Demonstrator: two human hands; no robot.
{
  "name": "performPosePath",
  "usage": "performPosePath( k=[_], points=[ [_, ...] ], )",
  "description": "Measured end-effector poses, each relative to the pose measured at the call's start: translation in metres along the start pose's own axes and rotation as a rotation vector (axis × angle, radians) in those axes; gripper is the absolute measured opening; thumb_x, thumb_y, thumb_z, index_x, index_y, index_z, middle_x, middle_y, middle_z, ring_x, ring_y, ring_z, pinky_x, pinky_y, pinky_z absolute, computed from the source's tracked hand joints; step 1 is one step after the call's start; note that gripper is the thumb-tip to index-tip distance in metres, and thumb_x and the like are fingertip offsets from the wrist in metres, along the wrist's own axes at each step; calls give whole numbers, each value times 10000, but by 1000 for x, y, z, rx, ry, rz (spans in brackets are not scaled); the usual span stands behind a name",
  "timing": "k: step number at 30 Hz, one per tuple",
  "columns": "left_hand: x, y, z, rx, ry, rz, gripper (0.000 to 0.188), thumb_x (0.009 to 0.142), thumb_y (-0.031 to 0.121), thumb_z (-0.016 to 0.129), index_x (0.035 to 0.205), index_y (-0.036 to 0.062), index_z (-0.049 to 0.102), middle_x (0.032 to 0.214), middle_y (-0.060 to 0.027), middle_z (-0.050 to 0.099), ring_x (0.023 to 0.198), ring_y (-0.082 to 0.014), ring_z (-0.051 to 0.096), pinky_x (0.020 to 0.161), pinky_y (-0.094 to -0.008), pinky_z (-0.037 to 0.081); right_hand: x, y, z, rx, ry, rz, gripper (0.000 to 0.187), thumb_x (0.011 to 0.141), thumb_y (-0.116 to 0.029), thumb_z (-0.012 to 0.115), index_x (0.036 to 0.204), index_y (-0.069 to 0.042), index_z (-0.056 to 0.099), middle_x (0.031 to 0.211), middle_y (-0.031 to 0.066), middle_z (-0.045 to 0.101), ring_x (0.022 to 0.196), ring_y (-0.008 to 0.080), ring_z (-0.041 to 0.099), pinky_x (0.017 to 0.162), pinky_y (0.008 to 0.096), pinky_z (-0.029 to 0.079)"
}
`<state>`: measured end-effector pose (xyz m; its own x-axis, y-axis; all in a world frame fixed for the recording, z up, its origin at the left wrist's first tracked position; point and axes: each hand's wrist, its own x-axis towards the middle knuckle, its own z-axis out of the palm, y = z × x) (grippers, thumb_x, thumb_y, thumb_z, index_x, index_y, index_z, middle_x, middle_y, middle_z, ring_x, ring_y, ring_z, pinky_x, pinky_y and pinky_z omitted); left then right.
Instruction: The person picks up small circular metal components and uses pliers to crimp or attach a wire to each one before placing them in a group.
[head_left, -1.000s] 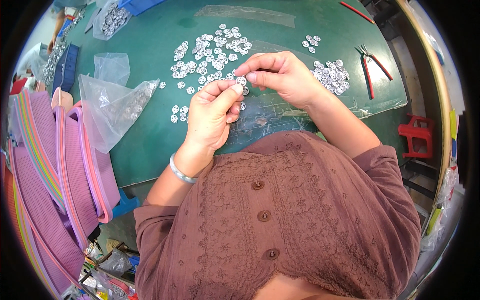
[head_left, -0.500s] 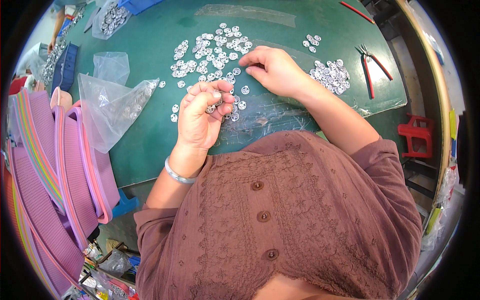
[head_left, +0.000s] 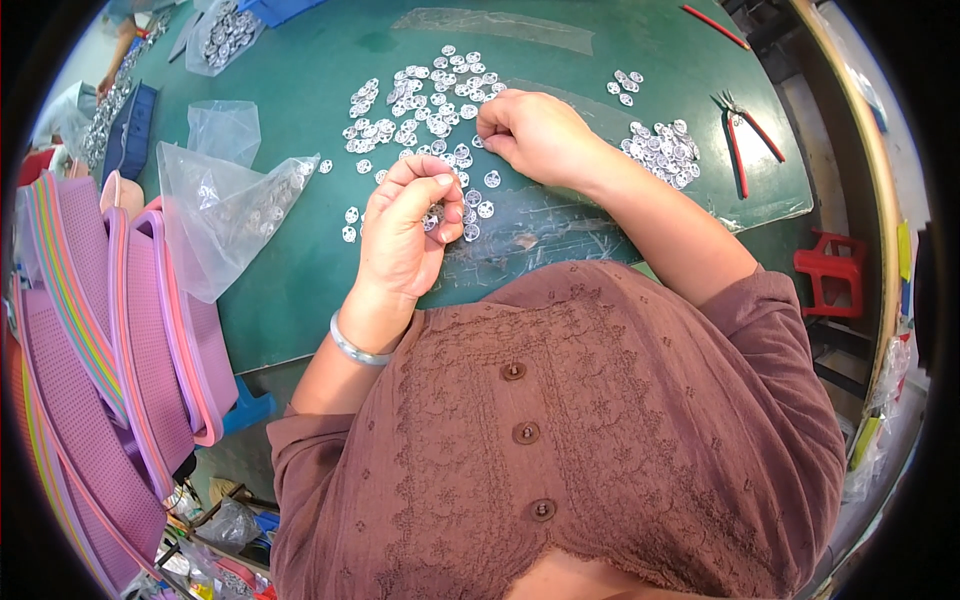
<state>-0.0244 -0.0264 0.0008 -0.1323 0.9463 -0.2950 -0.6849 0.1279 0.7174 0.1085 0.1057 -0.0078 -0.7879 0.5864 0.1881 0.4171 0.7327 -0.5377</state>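
Observation:
Many small round silver openwork metal discs lie scattered over the green table. My left hand is curled closed near the table's front edge, with a few of these discs showing between its fingers. Further right and farther away, my right hand is bent down to the table, thumb and fingers pinched at the edge of a single disc. The fingers partly cover that disc. Several discs lie just right of my left fingers. A denser heap of discs sits beyond my right forearm.
Red-handled pliers lie on the right of the table. A clear plastic bag with discs is at the left, beside stacked purple baskets. A red stool stands at right. Another person's arm shows far left.
My right hand has lowered slightly leftward, and its fingers have closed in on a disc that lay apart from them before. My left fingers have curled a little tighter.

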Motion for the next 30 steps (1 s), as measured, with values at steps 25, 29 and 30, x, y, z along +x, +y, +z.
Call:
performPosePath(
  k=[25,29,30],
  points=[
    [-3,18,-19,65,80,44,188,797,47,395,949,-13,488,777,-74,494,627,-124,440,492,-208,355,-42,28,-110,-265,-503,136,56,668,-18,540,694,1,495,635,113,510,600,274,498,552,333,402],
    [-3,17,-16,100,95,48,170,827,102,431,941,-7,493,765,-61,492,628,-116,437,487,-196,348,-42,28,-98,-389,-297,-40,49,684,-35,555,722,-11,536,691,110,534,667,280,529,583,343,419],
    [-2,17,-16,101,86,37,165,829,102,435,940,-4,496,761,-57,493,623,-109,437,483,-190,345,-33,22,-88,-288,-279,-90,55,691,-44,559,740,-19,550,712,107,539,694,282,535,605,345,427]
  ],
)
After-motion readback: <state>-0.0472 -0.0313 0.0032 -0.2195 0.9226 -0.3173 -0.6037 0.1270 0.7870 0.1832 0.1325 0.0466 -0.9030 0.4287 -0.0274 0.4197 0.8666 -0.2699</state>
